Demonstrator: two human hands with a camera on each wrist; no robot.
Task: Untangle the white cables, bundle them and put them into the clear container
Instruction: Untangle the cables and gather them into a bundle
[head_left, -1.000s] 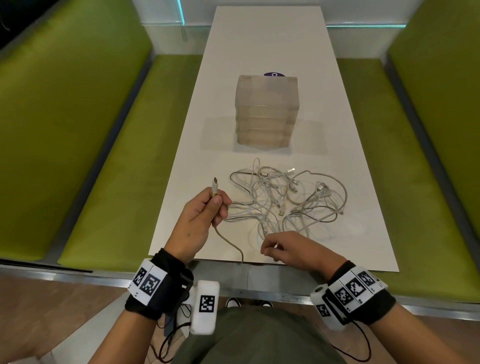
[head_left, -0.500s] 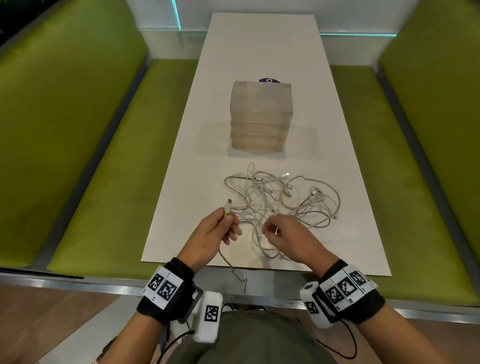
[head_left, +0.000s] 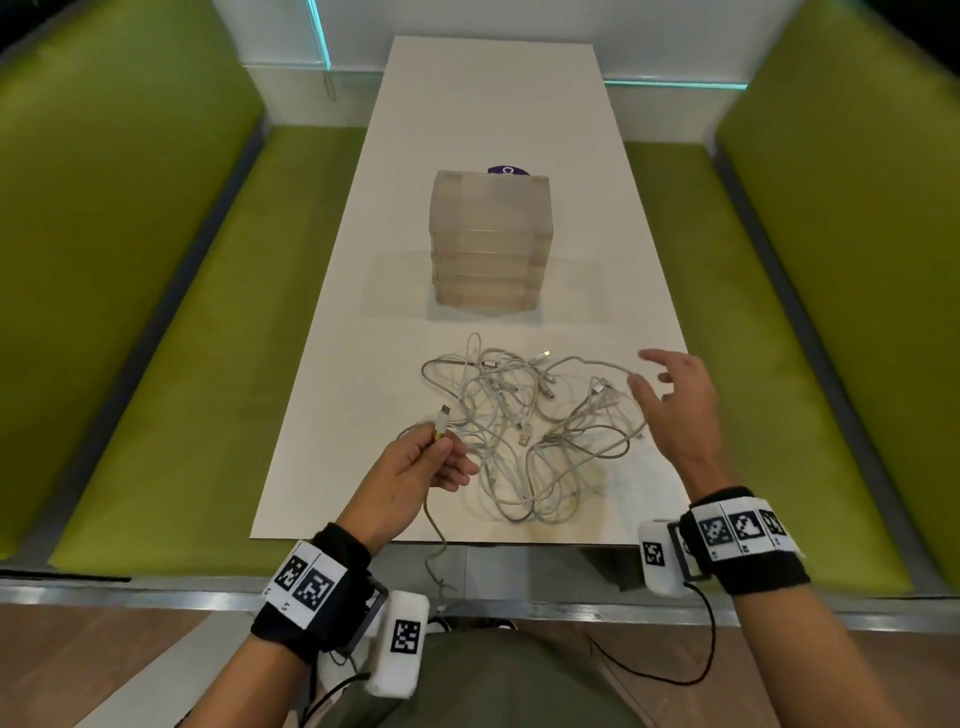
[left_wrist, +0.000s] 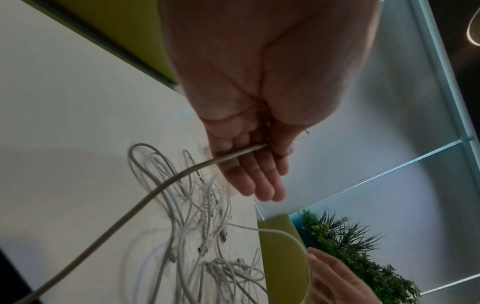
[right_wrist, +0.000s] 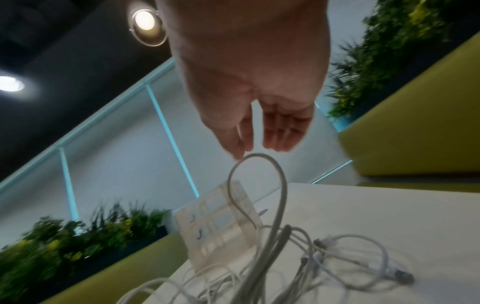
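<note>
The left hand pinches one plug end, its cord trailing off the bench; the right hand hovers spread and empty over the still-knotted white cables; nothing bundled; beyond, the clear container waits

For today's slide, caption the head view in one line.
Left hand pinches one cable end; right hand hovers open over tangled white cables.

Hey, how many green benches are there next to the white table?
2. The left bench runs along the left side of the table, and the right bench runs along its right side. None seems hidden.
</note>
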